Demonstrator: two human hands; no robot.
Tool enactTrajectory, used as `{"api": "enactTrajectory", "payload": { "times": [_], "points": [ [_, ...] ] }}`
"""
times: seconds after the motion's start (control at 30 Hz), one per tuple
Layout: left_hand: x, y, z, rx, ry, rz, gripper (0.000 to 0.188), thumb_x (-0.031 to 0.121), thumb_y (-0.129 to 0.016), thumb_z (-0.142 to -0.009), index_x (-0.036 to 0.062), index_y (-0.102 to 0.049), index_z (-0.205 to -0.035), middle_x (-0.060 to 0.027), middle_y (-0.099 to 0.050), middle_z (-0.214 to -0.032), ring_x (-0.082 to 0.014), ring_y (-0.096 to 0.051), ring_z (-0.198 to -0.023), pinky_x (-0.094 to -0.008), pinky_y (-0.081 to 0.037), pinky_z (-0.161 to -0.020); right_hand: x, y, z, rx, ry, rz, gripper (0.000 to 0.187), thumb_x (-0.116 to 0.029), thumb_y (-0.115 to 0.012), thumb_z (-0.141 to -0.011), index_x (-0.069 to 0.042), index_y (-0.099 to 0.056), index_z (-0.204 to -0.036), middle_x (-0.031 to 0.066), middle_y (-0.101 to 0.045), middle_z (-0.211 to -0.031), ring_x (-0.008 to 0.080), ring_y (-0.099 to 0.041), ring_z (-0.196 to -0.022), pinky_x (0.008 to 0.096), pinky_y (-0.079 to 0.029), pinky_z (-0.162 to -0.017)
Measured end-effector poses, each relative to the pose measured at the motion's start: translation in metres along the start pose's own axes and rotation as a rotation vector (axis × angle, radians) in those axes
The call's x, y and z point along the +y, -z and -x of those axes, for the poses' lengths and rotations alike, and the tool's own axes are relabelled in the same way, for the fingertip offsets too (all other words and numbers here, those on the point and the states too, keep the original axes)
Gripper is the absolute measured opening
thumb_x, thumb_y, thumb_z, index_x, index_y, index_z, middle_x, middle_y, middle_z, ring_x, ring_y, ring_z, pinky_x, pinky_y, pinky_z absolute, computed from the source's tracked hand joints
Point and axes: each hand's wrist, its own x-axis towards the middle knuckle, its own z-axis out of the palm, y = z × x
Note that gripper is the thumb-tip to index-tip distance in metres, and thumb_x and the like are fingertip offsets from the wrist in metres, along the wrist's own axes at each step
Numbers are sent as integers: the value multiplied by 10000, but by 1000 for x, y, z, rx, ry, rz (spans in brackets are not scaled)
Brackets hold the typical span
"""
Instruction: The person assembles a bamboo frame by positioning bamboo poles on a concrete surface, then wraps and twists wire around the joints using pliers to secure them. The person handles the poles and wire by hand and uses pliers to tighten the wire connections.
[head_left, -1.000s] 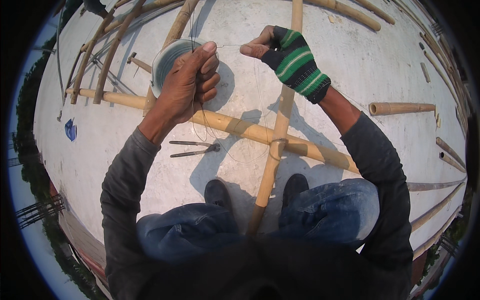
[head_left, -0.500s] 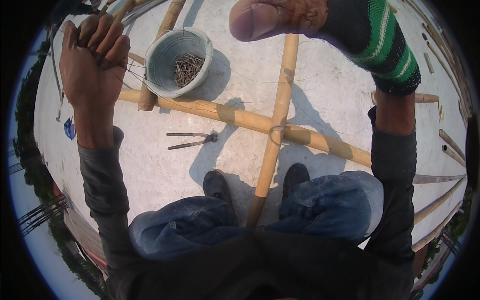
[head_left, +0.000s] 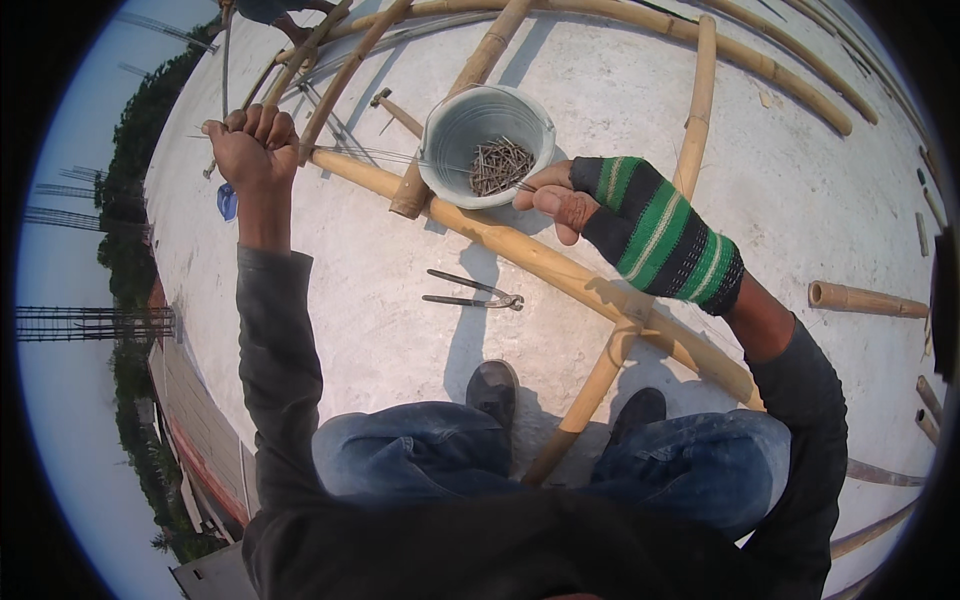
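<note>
1. Stretched taut, a thin wire (head_left: 400,158) runs between the person's 2 hands, passing just above the rim of a grey bucket (head_left: 455,125) that holds nails (head_left: 500,165).
2. At the far end, the left hand (head_left: 252,148) is clenched into a full fist around the wire, arm raised and reaching outward.
3. Nearer in, the right hand (head_left: 600,205), in a green-and-black striped fingerless glove, pinches the wire between thumb and forefinger; the other fingers are curled.
4. Below the wire, 2 bamboo poles (head_left: 560,270) cross on the pale concrete roof (head_left: 380,330), with the person's shoes on either side of 1 pole.
5. A pair of pincers (head_left: 470,296) lies on the concrete beside the poles, apart from both hands.
6. Risk, as a judgement: wire this tight could slip through the bare fist and cut the palm, or dip and snag the bucket, tipping it. The roof edge looks near on the left, so a sudden release could unbalance the person.
</note>
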Motion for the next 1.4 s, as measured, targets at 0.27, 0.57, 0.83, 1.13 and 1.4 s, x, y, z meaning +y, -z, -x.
{"api": "enactTrajectory", "payload": {
  "times": [0.27, 0.57, 0.83, 1.13, 1.4],
  "points": [
    [39, 64, 0, 262, -64, 38, 546, 590, -162, -1147, 138, -264, -857, -5, -189, -659, -154, -159, -555, -320, -219, -475, 1, -30, -21, -84, -92, 54, 372, -336, -616, -1101, -36, -771, -1259, 111, -747, -810, 144, -663, -660, 298, -557, -663],
    [63, 198, -83, 329, -103, 39, 589, 683, -184, -1107, 173, -209, -812, -18, -145, -679, -159, -142, -555, -316, -190, -468, 44, 51, 24, 172, 209, 535, 368, -360, -567, -1114, -76, -764, -1241, 70, -703, -784, 151, -642, -671, 307, -560, -682],
    [49, 102, -94, 370, -68, -352, 461, 423, -311, -1138, 135, -239, -785, -47, -233, -733, -202, -251, -626, -360, -307, -523, 64, 49, 141, -106, -397, 697, 371, -390, -583, -1097, -102, -805, -1172, 117, -794, -937, 269, -685, -700, 365, -575, -744],
    [-46, 8, -3, 193, 226, -490, 504, 433, -286, -1153, 93, -446, -818, 5, -289, -686, -139, -251, -569, -314, -275, -501, 60, 184, 137, 291, -55, 249, 333, -305, -528, -1100, -101, -593, -844, -5, -517, -733, 120, -471, -675, 312, -400, -642],
    [-47, -1, -123, 9, 131, 141, 501, 424, -341, -1147, 90, -308, -775, -13, -278, -683, -180, -298, -562, -328, -270, -474, 83, 49, 212, -876, -608, 15, 321, -352, -604, -1062, -107, -810, -1037, 38, -679, -789, 165, -621, -787, 339, -512, -786]
  ]
}}
